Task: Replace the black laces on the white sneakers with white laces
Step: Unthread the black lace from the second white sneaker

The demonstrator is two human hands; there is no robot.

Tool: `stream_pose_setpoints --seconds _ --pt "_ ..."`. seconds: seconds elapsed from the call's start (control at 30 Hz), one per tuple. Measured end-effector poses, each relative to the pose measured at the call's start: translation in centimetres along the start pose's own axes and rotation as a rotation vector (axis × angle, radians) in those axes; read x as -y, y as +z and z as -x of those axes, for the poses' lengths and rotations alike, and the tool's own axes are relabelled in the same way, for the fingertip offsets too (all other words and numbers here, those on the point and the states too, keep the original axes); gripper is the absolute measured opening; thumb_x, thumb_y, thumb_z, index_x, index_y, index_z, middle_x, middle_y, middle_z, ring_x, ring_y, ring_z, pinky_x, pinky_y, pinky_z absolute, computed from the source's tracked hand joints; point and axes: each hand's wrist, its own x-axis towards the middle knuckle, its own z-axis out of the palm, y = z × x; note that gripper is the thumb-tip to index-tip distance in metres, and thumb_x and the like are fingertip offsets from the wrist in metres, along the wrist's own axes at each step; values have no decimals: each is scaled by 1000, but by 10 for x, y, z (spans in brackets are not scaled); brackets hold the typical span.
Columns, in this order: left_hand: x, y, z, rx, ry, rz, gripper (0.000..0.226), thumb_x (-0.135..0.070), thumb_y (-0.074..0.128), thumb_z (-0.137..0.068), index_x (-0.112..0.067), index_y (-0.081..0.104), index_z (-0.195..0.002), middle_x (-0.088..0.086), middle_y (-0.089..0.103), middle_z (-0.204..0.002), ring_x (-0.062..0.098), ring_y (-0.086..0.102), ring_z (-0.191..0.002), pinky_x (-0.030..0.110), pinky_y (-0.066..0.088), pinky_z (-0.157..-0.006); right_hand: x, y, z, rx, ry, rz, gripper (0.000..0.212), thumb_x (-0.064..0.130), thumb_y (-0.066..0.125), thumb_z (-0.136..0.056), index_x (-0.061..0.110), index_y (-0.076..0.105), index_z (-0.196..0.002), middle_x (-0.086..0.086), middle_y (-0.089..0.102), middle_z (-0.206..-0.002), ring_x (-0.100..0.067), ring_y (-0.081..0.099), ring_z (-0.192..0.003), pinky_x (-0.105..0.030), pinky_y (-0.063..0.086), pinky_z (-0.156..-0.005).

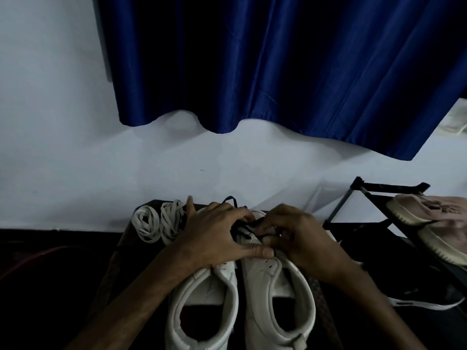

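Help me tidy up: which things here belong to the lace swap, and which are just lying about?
Job: pair of white leather sneakers; black flat lace, worked by left hand and right hand; two coiled white flat laces.
Lying about: black metal shoe rack; pink fabric sneakers; black shoe with white sole; blue curtain.

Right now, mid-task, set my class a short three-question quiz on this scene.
1. True or false: the white laces are already threaded through the white sneakers.
2. The right hand has its fingers at: A) a black lace B) a white lace C) neither.
3. Fill in: the shoe rack stands to the sneakers' ___.
Key: 1 false; 2 A; 3 right.
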Motion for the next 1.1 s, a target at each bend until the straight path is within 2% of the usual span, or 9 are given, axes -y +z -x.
stream_pose_setpoints --seconds 0.17,0.3,0.4,0.5,0.6,0.67,0.77,0.93,1.1 --pt "-3 2 -1 -28 15 -30 89 -101 31 -53 -51 45 -126 -21 52 -128 4 44 -128 65 -6 -115 1 10 -5 18 74 22 22 10 76 -75 29 71 -83 19 55 -79 8 51 -71 -10 34 -62" --pt "-2 -3 -1 23 12 -56 94 -103 33 -50 -55 38 -130 -21 47 -137 4 40 -133 67 -11 -112 -2 20 -4 -47 71 123 19 17 69 -77 33 60 -81 18 54 -84 -4 53 -82 -32 44 -72" --pt "-5 -5 -1 29 -3 -94 94 -99 32 -50 -54 40 -132 -23 46 -139 3 38 -135 69 -16 -110 -2 13 6 -218 69 352 15 19 63 -77 29 57 -86 11 56 -89 -17 55 -87 -35 42 -71" --pt "-7 -5 1 13 -18 -97 95 -99 32 -47 -53 44 -129 -25 49 -135 0 39 -133 69 -19 -109 -22 -19 15 -398 177 363 8 22 52 -81 29 55 -84 9 56 -89 -21 57 -85 -41 46 -71" --pt "-7 -4 2 3 -18 -94 91 -98 36 -47 -54 47 -126 -25 52 -131 -1 41 -131 67 -20 -109 -51 -50 26 -607 354 276 28 7 68 -86 31 55 -81 6 57 -89 -24 60 -82 -39 49 -68" --pt "-6 -3 3 -7 -17 -96 89 -98 38 -48 -54 47 -125 -26 53 -129 -1 42 -129 67 -20 -109 -47 -45 27 -532 334 278 27 6 74 -83 29 60 -83 8 56 -94 -17 58 -82 -32 47 -67" --pt "-5 -1 2 -17 -15 -92 92 -99 35 -47 -53 46 -126 -25 52 -130 -1 42 -130 67 -19 -110 -20 -29 15 -319 85 98 16 14 71 -86 26 70 -97 12 57 -102 -2 55 -88 -13 42 -74" --pt "-7 -1 3 -3 -15 -77 94 -98 34 -49 -54 43 -131 -24 51 -134 2 39 -133 67 -16 -111 -2 -6 -5 107 -17 175 13 26 74 -83 30 75 -95 15 59 -95 -8 56 -95 -29 47 -79" --pt "-7 -3 2 3 -12 -87 93 -97 37 -51 -53 43 -132 -24 51 -136 2 39 -134 68 -15 -111 -3 4 -2 23 42 197 8 24 67 -83 31 64 -85 18 54 -86 -9 57 -92 -29 40 -72"
